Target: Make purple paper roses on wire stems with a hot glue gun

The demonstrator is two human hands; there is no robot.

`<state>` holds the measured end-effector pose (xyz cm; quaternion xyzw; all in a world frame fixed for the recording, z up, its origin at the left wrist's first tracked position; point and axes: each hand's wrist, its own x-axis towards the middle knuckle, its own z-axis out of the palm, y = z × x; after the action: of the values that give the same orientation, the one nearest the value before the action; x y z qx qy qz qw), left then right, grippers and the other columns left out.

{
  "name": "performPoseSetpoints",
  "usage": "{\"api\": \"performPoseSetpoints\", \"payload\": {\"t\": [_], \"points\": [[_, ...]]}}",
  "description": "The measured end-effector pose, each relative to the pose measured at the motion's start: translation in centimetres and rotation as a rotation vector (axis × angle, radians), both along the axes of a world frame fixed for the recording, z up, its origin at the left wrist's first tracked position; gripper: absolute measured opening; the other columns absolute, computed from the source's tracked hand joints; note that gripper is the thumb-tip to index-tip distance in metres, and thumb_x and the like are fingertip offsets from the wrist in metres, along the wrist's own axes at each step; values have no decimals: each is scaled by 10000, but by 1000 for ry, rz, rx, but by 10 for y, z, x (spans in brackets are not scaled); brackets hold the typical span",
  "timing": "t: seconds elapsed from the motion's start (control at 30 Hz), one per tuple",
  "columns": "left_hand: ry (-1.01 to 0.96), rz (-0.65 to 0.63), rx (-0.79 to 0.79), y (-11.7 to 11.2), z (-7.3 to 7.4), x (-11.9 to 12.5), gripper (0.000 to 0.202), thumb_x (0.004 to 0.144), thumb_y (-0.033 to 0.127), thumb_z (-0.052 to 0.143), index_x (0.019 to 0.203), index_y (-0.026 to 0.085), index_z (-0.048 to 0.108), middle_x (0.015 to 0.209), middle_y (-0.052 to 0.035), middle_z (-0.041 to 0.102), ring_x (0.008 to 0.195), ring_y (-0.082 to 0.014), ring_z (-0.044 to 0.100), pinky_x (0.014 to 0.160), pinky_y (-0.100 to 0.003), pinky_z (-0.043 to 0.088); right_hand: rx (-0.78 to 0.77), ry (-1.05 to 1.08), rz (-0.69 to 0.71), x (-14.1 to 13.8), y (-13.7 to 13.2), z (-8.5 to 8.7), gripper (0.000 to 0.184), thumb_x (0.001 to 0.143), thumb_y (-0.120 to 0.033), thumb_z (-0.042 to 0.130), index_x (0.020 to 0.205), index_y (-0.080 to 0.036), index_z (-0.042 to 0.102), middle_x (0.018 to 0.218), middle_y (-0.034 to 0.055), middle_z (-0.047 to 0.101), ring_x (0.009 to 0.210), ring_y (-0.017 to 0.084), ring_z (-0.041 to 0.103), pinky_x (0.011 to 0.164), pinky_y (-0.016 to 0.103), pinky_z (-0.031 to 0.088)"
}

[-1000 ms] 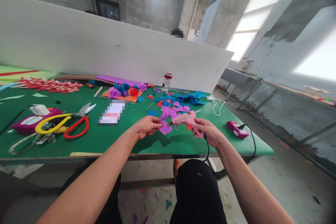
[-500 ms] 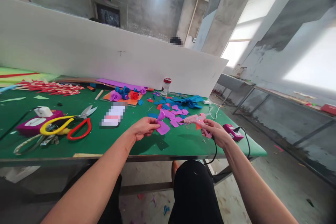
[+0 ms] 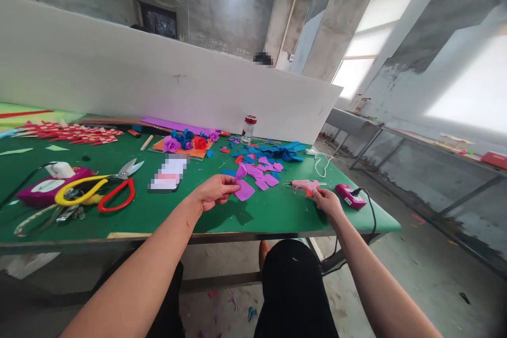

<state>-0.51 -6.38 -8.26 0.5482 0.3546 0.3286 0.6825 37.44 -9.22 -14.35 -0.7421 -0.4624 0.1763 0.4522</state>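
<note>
My left hand pinches a purple paper petal between thumb and fingertips, just above the green table. A second, curled purple piece stands up at the petal's top edge. On the right, my right hand has its fingers around the pink hot glue gun, low over the tabletop. The gun's nozzle points left, towards loose purple petals. Its handle is mostly hidden by my fingers.
Red-and-yellow scissors and a purple power socket lie at left. Behind are finished paper flowers, blue paper pieces and a glass jar. Another purple socket sits at right. A white panel borders the back.
My right hand has moved the glue gun right and down towards the tabletop, away from the petals. My left hand still pinches the purple petal, nearly in the same place.
</note>
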Motion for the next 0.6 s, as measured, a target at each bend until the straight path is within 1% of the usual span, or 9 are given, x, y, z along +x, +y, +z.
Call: {"api": "performPoseSetpoints", "payload": {"t": [0.1, 0.17, 0.27, 0.33, 0.4, 0.47, 0.5, 0.53, 0.6], "points": [[13, -6, 2, 1, -1, 1, 344, 587, 345, 841, 712, 142, 593, 510, 87, 376, 388, -7, 210, 408, -208, 83, -29, -139, -64, 1, 4, -4, 292, 723, -459, 590, 630, -184, 620, 525, 35, 556, 625, 231, 561, 617, 325, 390], [24, -10, 6, 1, -1, 0, 345, 590, 348, 836, 735, 140, 602, 512, 88, 378, 389, -6, 207, 411, -207, 80, -27, -216, -102, -1, 4, -3, 250, 729, -417, 591, 667, -178, 632, 644, 90, 623, 764, 281, 590, 711, 365, 403], [51, -10, 32, 1, 0, -1, 331, 606, 352, 820, 744, 141, 606, 522, 81, 399, 391, -10, 217, 409, -212, 89, 21, -309, -171, -14, 2, 9, 304, 752, -427, 585, 862, -151, 652, 943, 178, 662, 1000, 332, 557, 838, 410, 387], [85, -3, 65, 1, 1, -2, 316, 623, 357, 805, 742, 138, 611, 540, 66, 433, 392, -14, 234, 405, -217, 99, 75, -327, -137, -35, 0, 24, 375, 787, -476, 546, 951, -154, 645, 1021, 169, 658, 1028, 314, 552, 859, 401, 393], [122, 7, 99, 1, 2, -3, 304, 637, 361, 792, 746, 135, 620, 552, 56, 455, 393, -17, 246, 401, -221, 102, 126, -210, 118, -66, -2, 42, 430, 823, -540, 485, 928, -165, 666, 908, 118, 688, 889, 271, 603, 787, 373, 431], [139, 15, 127, 2, 3, -4, 297, 642, 364, 784, 748, 133, 629, 548, 53, 458, 396, -22, 254, 400, -220, 104, 173, -13, 405, -102, -1, 58, 453, 818, -569, 496, 956, -179, 681, 947, 85, 701, 879, 240, 617, 768, 344, 449], [141, 17, 135, 2, 3, -5, 296, 643, 364, 782, 749, 132, 632, 544, 54, 456, 398, -24, 256, 399, -219, 106, 189, 69, 513, -119, -1, 63, 453, 825, -565, 493, 971, -182, 687, 979, 82, 703, 907, 232, 618, 779, 338, 454], [141, 17, 141, 2, 3, -5, 295, 643, 364, 781, 752, 132, 636, 540, 54, 455, 399, -26, 258, 398, -217, 109, 197, 130, 601, -136, 0, 67, 448, 834, -553, 494, 1006, -187, 686, 1015, 81, 701, 932, 224, 617, 798, 337, 458], [143, 23, 150, 3, 4, -8, 291, 644, 362, 778, 759, 134, 638, 535, 56, 451, 399, -28, 258, 393, -214, 114, 171, 203, 711, -162, -2, 69, 449, 856, -532, 478, 1083, -197, 672, 1067, 85, 693, 926, 208, 621, 801, 334, 470]]}}
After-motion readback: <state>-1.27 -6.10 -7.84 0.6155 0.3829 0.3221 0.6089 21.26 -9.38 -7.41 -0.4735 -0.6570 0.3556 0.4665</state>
